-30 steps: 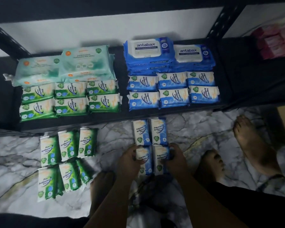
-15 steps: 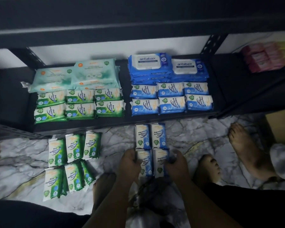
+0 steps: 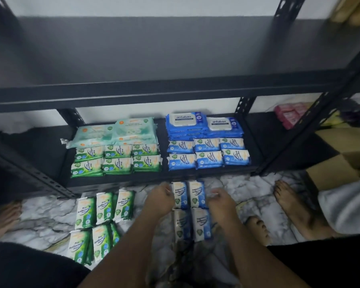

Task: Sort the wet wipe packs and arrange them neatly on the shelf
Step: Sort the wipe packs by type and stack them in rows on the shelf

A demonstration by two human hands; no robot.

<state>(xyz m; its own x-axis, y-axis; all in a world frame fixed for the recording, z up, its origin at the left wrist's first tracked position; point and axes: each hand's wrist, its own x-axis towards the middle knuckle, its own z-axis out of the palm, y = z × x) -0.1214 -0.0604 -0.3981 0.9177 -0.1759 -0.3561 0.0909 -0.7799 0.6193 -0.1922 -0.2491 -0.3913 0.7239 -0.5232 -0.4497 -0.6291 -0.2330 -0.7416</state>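
Observation:
Four small blue wet wipe packs lie in a two-by-two block on the marble floor. My left hand and my right hand flank the far pair, curled fingers against its outer sides. The near pair lies between my forearms. Several small green packs lie on the floor to the left. On the black bottom shelf, small green packs sit in rows in front of large mint packs. Small blue packs sit in front of large blue Antabax packs.
An empty black shelf board hangs above the bottom shelf. Black uprights frame the bay. Pink packs sit in the bay to the right, and a cardboard box stands on the floor. Bare feet stand right and left of the packs.
Both hands let go of the near pair of blue packs and moved forward to the far pair. The view tilted up, so the upper shelf board now shows.

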